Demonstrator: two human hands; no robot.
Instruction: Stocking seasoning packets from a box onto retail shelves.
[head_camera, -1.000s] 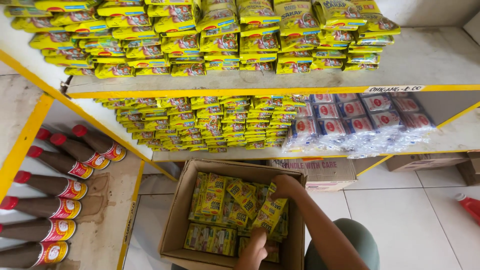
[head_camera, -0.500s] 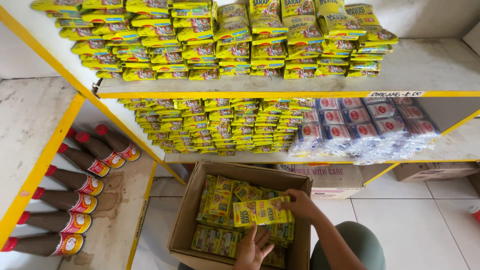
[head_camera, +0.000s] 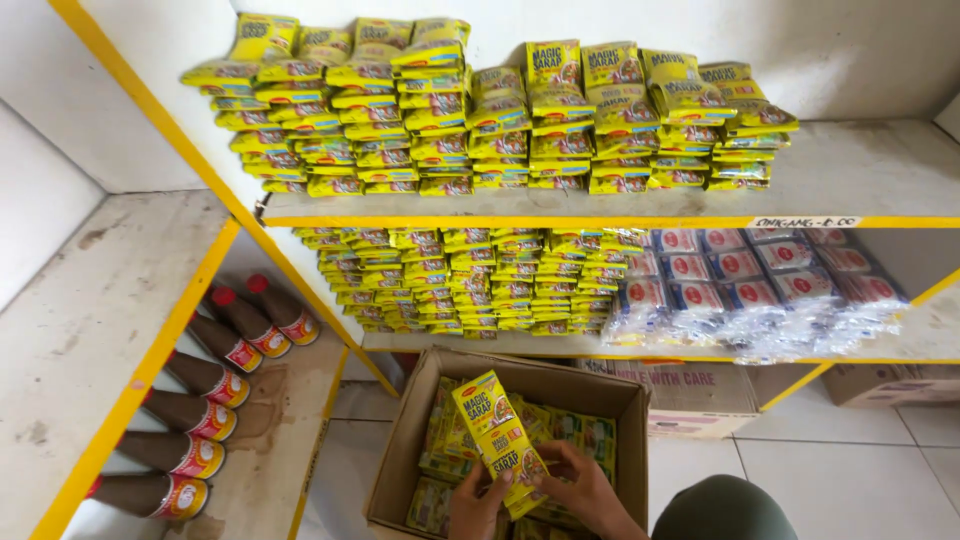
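Held upright above the open cardboard box (head_camera: 410, 440), low in the head view: a strip of yellow seasoning sachets (head_camera: 497, 438), joined one above another, top tilted to the left. Gripped at the lower end only, left hand (head_camera: 475, 505) closed on the bottom left corner, right hand (head_camera: 580, 488) closed on the bottom right edge with fingers curled over the front face. Upper sachets left free and unsupported, yet standing without folding over.

Judged light: thin foil or plastic film with a little powder inside, no strain visible in either hand. Judged flexible too, likely to bend at the seams between sachets and to flop if tipped further. Glossy surface, so probably slick; better pinched across a sealed seam or edge than on the puffed middle. Not fragile in the breaking sense, but possibly prone to tearing along the seams if pulled hard.

More loose yellow sachets packed in the box beneath. Behind, on yellow-edged shelves (head_camera: 560, 221), stacked yellow sachet bundles (head_camera: 480, 110) on two levels, and red-and-white packets in clear film (head_camera: 750, 285) to the right. To the left, brown sauce bottles (head_camera: 215, 385) lying on their sides.
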